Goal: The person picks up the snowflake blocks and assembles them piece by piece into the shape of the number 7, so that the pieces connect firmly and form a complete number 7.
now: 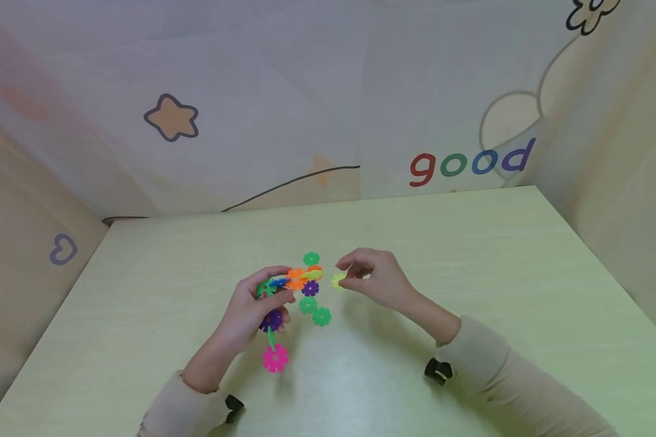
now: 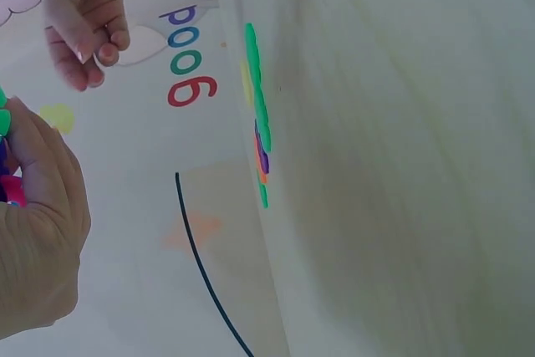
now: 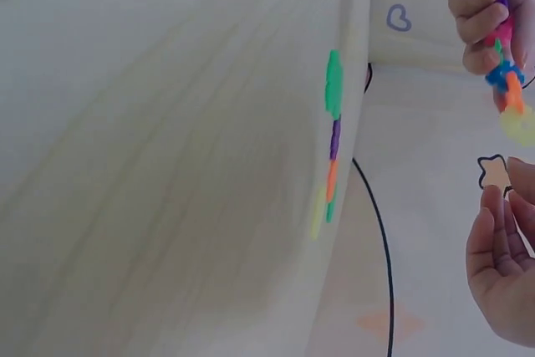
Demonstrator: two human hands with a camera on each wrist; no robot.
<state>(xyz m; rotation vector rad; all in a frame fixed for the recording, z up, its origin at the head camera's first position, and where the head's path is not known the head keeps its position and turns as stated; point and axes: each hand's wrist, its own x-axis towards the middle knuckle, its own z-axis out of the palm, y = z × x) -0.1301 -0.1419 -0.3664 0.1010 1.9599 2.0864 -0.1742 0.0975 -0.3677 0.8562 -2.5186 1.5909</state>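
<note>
My left hand [image 1: 249,306] grips a chain of interlocking plastic flower discs. In the head view a pink disc [image 1: 275,358] hangs at its lower end, and an orange disc [image 1: 296,280] and a yellow disc [image 1: 313,275] stick out past the fingertips. Fingers cover part of the chain. My right hand [image 1: 379,278] hovers to the right with bent fingers and nothing visible between them, as the right wrist view of that hand [image 3: 506,265] also shows. Beyond its fingertips in the head view, a loose yellow disc [image 1: 336,280] lies on the table.
Several loose discs lie on the pale table [image 1: 415,376], among them a purple disc [image 1: 310,288] and a green disc [image 1: 321,316]. Another green disc [image 1: 311,258] lies farther back. A printed cloth [image 1: 284,109] stands behind the table.
</note>
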